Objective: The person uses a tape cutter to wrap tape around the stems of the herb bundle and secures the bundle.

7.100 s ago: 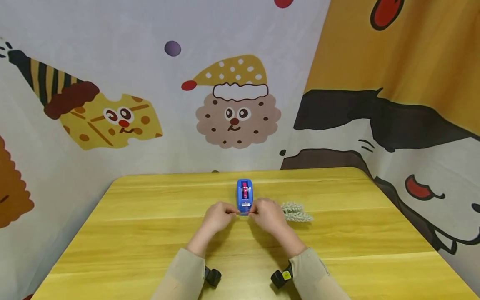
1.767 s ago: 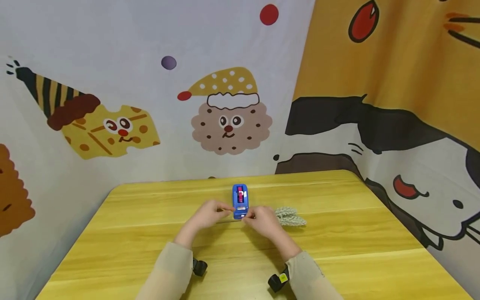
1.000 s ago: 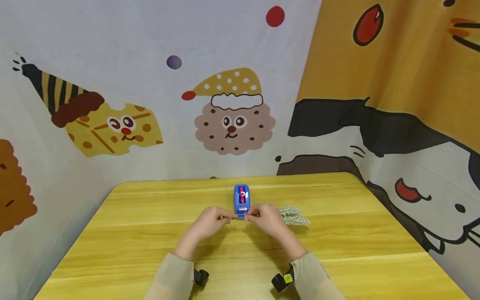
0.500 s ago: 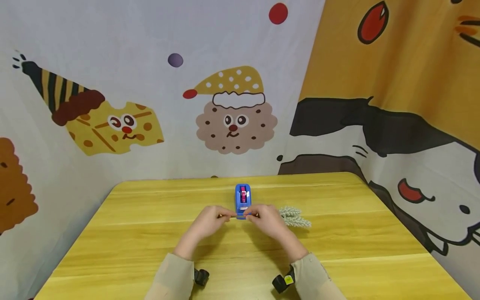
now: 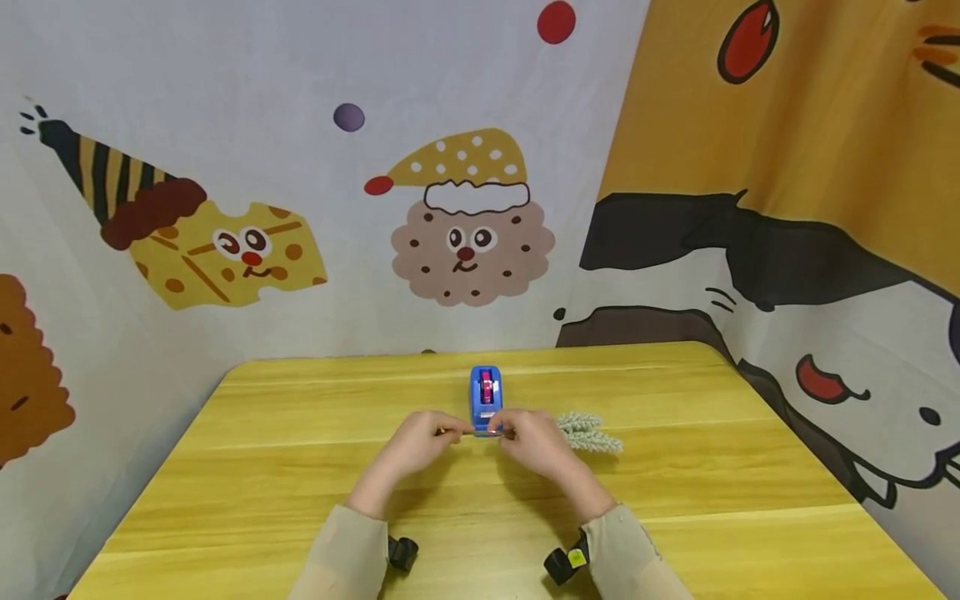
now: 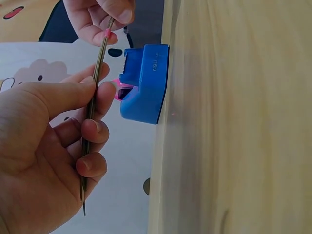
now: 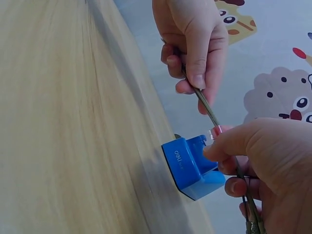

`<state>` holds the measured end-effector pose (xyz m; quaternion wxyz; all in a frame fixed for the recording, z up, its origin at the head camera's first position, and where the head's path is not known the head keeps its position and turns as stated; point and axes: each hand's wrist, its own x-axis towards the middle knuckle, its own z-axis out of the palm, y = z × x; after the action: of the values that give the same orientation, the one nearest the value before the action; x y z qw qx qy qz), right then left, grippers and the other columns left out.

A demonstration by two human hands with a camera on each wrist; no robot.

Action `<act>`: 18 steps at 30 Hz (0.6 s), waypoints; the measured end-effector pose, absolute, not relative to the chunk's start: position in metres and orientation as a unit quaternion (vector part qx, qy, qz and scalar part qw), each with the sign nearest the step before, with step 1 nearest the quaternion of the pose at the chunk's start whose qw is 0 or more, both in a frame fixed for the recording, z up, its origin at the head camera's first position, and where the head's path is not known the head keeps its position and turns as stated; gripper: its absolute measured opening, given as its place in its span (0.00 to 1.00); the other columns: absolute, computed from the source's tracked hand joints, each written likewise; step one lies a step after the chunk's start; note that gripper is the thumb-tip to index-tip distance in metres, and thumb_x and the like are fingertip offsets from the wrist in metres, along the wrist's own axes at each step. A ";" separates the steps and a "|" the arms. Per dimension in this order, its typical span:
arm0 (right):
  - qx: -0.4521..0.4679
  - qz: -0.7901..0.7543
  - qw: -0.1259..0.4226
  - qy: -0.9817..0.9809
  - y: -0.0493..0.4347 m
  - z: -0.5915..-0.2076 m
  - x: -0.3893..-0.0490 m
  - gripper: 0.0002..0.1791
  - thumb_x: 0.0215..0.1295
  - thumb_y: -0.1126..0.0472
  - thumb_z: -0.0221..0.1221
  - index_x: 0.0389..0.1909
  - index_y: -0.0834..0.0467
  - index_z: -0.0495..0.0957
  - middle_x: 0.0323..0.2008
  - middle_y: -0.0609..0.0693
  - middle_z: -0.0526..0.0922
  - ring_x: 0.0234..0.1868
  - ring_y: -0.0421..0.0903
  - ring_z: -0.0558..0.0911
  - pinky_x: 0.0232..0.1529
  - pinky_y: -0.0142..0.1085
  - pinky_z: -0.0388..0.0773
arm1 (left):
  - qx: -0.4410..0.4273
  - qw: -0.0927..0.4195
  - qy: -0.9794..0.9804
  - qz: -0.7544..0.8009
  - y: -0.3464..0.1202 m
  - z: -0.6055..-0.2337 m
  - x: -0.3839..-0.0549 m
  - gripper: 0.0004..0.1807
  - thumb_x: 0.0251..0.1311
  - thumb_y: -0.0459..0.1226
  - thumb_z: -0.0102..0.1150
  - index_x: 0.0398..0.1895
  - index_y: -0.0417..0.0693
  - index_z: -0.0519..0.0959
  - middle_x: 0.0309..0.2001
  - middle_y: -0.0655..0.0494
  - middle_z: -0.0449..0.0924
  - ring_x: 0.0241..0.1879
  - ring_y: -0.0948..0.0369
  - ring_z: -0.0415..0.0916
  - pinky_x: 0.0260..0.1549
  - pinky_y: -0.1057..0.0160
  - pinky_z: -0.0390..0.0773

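Observation:
My left hand [image 5: 420,443] grips the lower part of a thin bundle of dried wheat stems [image 6: 100,61], its thumb and fingers curled along them in the left wrist view. Farther up, the right hand [image 5: 534,439] pinches the same stems beside a band of pink tape [image 6: 107,33], which also shows at its fingertips in the right wrist view. Pale wheat ears [image 5: 592,435] stick out to the right behind that hand. Just beyond the fingertips stands a blue tape dispenser [image 5: 486,402] with a pink roll, its cutter end facing me.
The wooden table [image 5: 300,483] stretches to both sides of the arms. A cartoon-printed cloth [image 5: 285,67] hangs behind its far edge. Black wrist cameras [image 5: 402,553] sit under the beige sleeves [image 5: 341,550].
About two seconds ago the left fingertips were at the dispenser's front; they have since come down onto the stems. The right fingers have shifted slightly at the tape. The dispenser stays put.

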<state>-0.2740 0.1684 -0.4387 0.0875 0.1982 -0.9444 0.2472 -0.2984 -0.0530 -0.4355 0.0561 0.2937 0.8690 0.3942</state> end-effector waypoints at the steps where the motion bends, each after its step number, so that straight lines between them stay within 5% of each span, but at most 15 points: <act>1: 0.200 0.244 0.092 -0.944 0.168 -0.439 -0.274 0.14 0.51 0.70 0.61 0.35 0.49 0.83 0.19 0.40 0.72 0.16 0.35 0.63 0.17 0.30 0.63 | 0.295 0.055 0.868 0.394 -0.053 -0.436 -0.299 0.13 0.68 0.31 0.54 0.49 0.49 0.85 0.43 0.50 0.84 0.25 0.63 0.70 0.27 0.63 0.73; 7: 0.204 0.241 0.117 -0.942 0.168 -0.441 -0.275 0.12 0.54 0.70 0.63 0.33 0.48 0.82 0.17 0.39 0.70 0.15 0.34 0.61 0.17 0.32 0.65 | 0.302 0.052 0.867 0.394 -0.052 -0.434 -0.299 0.13 0.68 0.31 0.54 0.48 0.49 0.85 0.43 0.49 0.84 0.26 0.63 0.70 0.29 0.62 0.74; 10: 0.202 0.240 0.126 -0.941 0.168 -0.442 -0.275 0.10 0.56 0.67 0.65 0.32 0.47 0.81 0.20 0.39 0.77 0.16 0.34 0.65 0.31 0.42 0.75 | 0.303 0.054 0.865 0.397 -0.052 -0.432 -0.298 0.13 0.68 0.31 0.53 0.48 0.48 0.85 0.44 0.48 0.84 0.27 0.62 0.71 0.29 0.62 0.74; 14: 0.203 0.244 0.127 -0.940 0.168 -0.442 -0.275 0.08 0.57 0.64 0.67 0.31 0.46 0.81 0.27 0.42 0.83 0.19 0.34 0.71 0.42 0.48 0.74 | 0.303 0.057 0.865 0.397 -0.052 -0.432 -0.298 0.13 0.68 0.31 0.53 0.49 0.48 0.85 0.44 0.47 0.84 0.27 0.62 0.71 0.28 0.63 0.74; 18: 0.204 0.259 0.113 -0.937 0.168 -0.441 -0.275 0.07 0.58 0.63 0.67 0.31 0.47 0.81 0.28 0.44 0.84 0.21 0.35 0.72 0.29 0.36 0.74 | 0.300 0.059 0.867 0.394 -0.052 -0.431 -0.298 0.13 0.68 0.31 0.53 0.49 0.48 0.85 0.44 0.48 0.84 0.28 0.61 0.73 0.28 0.63 0.74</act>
<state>-0.2749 0.1683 -0.4413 0.1133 0.2045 -0.9373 0.2586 -0.2979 -0.0524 -0.4315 0.0587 0.3000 0.8666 0.3945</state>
